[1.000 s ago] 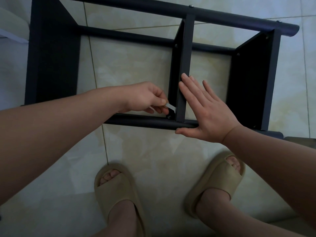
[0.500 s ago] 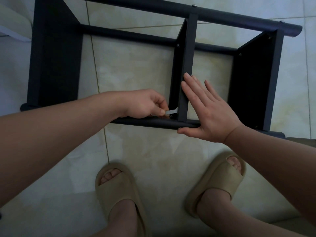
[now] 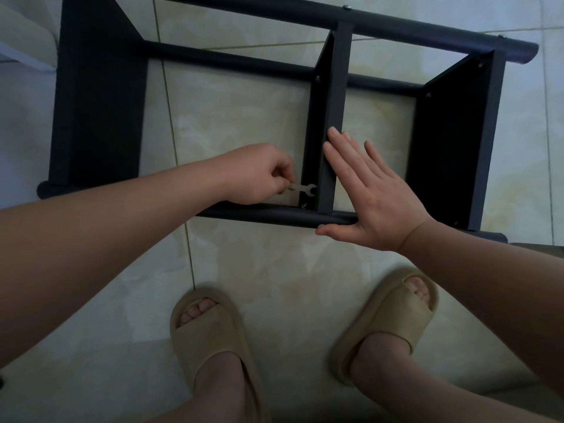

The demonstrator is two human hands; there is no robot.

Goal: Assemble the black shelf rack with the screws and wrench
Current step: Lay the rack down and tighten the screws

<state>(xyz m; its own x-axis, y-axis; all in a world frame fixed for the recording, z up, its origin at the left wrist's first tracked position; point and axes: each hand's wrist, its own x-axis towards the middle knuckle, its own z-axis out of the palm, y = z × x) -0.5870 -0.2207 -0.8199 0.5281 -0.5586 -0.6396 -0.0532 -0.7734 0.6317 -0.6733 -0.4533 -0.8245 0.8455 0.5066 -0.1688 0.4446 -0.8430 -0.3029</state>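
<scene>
The black shelf rack (image 3: 338, 87) lies on its side on the tiled floor, its round tubes joined by three flat panels. My left hand (image 3: 256, 175) pinches a small flat silver wrench (image 3: 302, 189), whose open jaw points at the middle panel just above a screw (image 3: 304, 206) near the front tube. My right hand (image 3: 369, 193) lies flat with straight fingers against the right face of the middle panel, thumb along the front tube (image 3: 274, 216). More screw heads (image 3: 318, 78) show on the panels and top tube.
My two feet in beige slippers (image 3: 210, 328) stand on the pale tiles just in front of the rack. A light-coloured object (image 3: 21, 41) sits at the far left edge behind the rack's left panel.
My left hand has drawn back to the left and lifted the wrench off the screw, so the jaw now hangs just above it. My right hand stays pressed on the panel.
</scene>
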